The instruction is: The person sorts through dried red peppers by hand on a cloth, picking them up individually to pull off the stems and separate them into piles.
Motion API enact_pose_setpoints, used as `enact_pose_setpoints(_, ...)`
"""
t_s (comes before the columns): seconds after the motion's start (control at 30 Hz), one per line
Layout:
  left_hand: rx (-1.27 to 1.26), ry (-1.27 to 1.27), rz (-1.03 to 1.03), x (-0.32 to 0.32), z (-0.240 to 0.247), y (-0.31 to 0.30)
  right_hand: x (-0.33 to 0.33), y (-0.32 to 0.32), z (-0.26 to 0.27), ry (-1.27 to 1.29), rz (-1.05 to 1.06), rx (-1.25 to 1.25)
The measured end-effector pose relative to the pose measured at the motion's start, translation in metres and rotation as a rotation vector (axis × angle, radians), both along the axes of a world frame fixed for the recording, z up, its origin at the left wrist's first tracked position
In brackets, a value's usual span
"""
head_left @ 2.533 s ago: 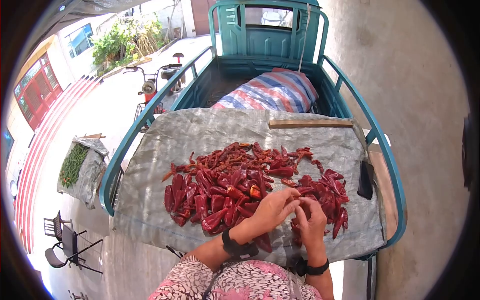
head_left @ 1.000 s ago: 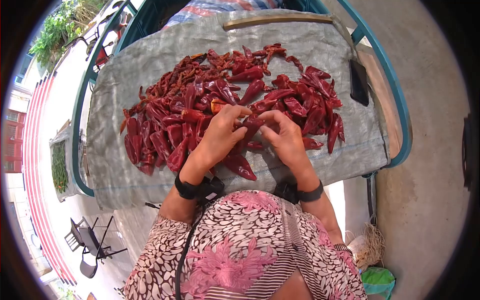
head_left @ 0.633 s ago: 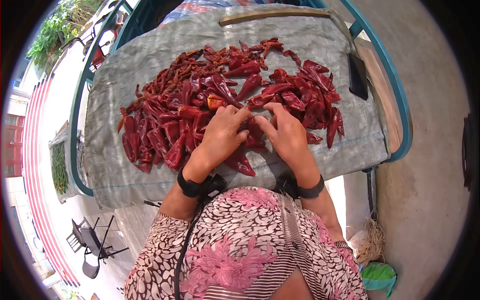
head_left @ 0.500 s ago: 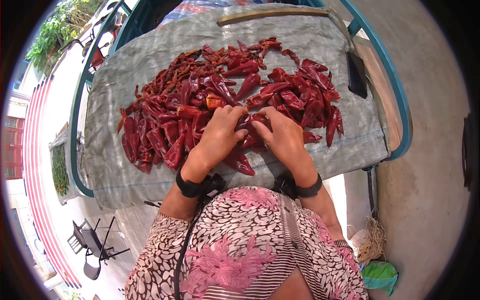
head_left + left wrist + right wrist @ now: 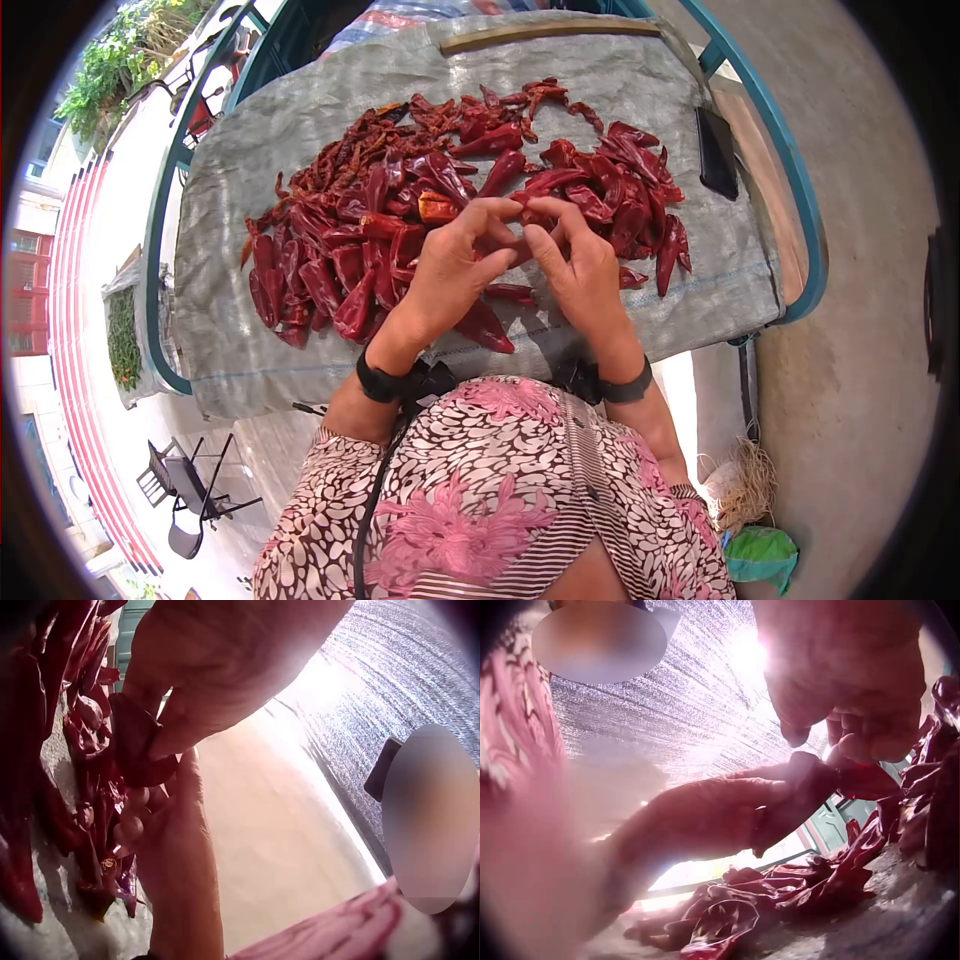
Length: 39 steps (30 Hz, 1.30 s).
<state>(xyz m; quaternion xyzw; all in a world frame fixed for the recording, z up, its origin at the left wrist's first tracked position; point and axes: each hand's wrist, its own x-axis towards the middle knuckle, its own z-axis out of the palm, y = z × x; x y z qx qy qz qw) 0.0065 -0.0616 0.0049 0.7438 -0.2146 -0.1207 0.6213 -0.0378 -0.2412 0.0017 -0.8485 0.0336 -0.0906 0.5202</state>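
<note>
In the head view, my left hand (image 5: pixel 455 270) and right hand (image 5: pixel 580 265) meet near the front of a grey woven sheet (image 5: pixel 640 325). Their curled fingers pinch a dark red chili pepper (image 5: pixel 135 742) between them. In the right wrist view the same pepper bridges the two hands, partly hidden by fingers. Left of the hands lies a big heap of glossy red peppers (image 5: pixel 345 265), with shrivelled dried ones (image 5: pixel 365 140) behind it. A smaller pile of peppers (image 5: pixel 625 205) sits to the right. One loose pepper (image 5: pixel 487 327) lies just below the left hand.
A black phone (image 5: pixel 716 152) lies at the sheet's right side, and a wooden strip (image 5: pixel 550 32) along its back. Teal rails (image 5: pixel 790 200) flank the cart bed. Folding chairs (image 5: pixel 190 490) and a sheet with green peppers (image 5: pixel 124 340) stand off to the left.
The head view has tipped downward since the first frame. Half a second ago the fingers were low among the peppers; now they are raised and drawn together around a pepper.
</note>
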Motion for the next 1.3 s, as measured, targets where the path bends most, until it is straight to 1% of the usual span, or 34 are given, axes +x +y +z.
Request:
enact_pose_setpoints(0.03,0.01,-0.019,-0.002,-0.001,0.0,-0.001,0.001,0.003,-0.004,-0.061,0.014,-0.044)
enact_pose_setpoints(0.07,0.019,-0.037,-0.004,-0.001,0.001,-0.001,0.001,0.003,-0.009,-0.024,0.038,-0.039)
enact_pose_setpoints(0.13,0.066,0.044,-0.045,0.0,-0.002,0.002,0.001,-0.001,-0.015,0.045,0.083,-0.035)
enact_pose_setpoints(0.17,0.089,0.086,-0.069,0.0,-0.003,0.003,-0.001,-0.001,-0.014,0.064,0.084,-0.088)
enact_pose_setpoints(0.27,0.354,-0.308,0.11,0.008,-0.007,0.005,-0.002,-0.002,-0.01,0.033,0.005,-0.122)
enact_pose_setpoints(0.3,0.388,-0.504,0.218,0.017,-0.01,0.007,-0.001,-0.005,-0.009,0.021,-0.028,-0.093)
enact_pose_setpoints(0.33,0.505,-0.634,0.257,0.025,-0.009,0.011,0.001,-0.01,-0.007,0.009,-0.06,-0.064)
enact_pose_setpoints(0.4,0.723,-0.716,0.306,0.034,-0.011,0.014,0.005,-0.013,-0.006,-0.051,-0.16,-0.015)
enact_pose_setpoints(0.47,0.873,-0.761,0.319,0.042,-0.027,0.013,0.009,-0.014,-0.004,-0.145,-0.293,0.027)
enact_pose_setpoints(0.5,0.947,-0.782,0.326,0.045,-0.033,0.012,0.009,-0.014,-0.005,-0.177,-0.289,0.017)
enact_pose_setpoints(0.6,0.958,-0.833,0.312,0.05,-0.041,0.009,0.006,-0.012,-0.008,-0.159,-0.168,0.01)
enact_pose_setpoints(0.63,0.926,-0.82,0.332,0.05,-0.04,0.008,0.006,-0.012,-0.013,-0.213,-0.107,-0.039)
enact_pose_setpoints(0.7,0.861,-0.795,0.369,0.049,-0.032,0.007,0.004,-0.01,-0.019,-0.158,-0.1,0.002)
enact_pose_setpoints(0.73,0.741,-0.774,0.349,0.047,-0.025,0.007,0.004,-0.008,-0.019,-0.13,-0.096,0.023)
enact_pose_setpoints(0.8,0.506,-0.728,0.307,0.039,-0.009,0.011,0.004,-0.008,-0.016,-0.065,-0.12,0.148)
enact_pose_setpoints(0.87,0.399,-0.712,0.102,0.025,0.009,0.01,0.008,-0.009,-0.014,-0.031,-0.139,0.294)
enact_pose_setpoints(0.93,0.299,-0.654,-0.082,0.01,0.012,0.007,0.01,-0.011,-0.011,0.009,-0.119,0.412)
enact_pose_setpoints(0.97,0.3,-0.62,-0.153,0.005,0.011,0.005,0.012,-0.014,-0.015,0.013,-0.096,0.475)
enact_pose_setpoints(1.0,0.3,-0.585,-0.221,0.002,0.009,0.005,0.013,-0.018,-0.016,0.034,-0.061,0.476)
enact_pose_setpoints(1.03,0.301,-0.57,-0.237,0.001,0.005,0.005,0.014,-0.021,-0.017,0.055,-0.027,0.477)
enact_pose_setpoints(1.13,0.399,-0.613,-0.225,0.0,0.0,0.01,0.012,-0.024,-0.022,0.047,-0.055,0.331)
enact_pose_setpoints(1.23,0.554,-0.662,-0.001,0.017,-0.01,0.023,0.012,-0.023,-0.013,-0.064,-0.074,0.31)
enact_pose_setpoints(1.3,0.702,-0.726,0.274,0.021,-0.011,0.021,0.01,-0.023,-0.007,-0.075,-0.153,0.376)
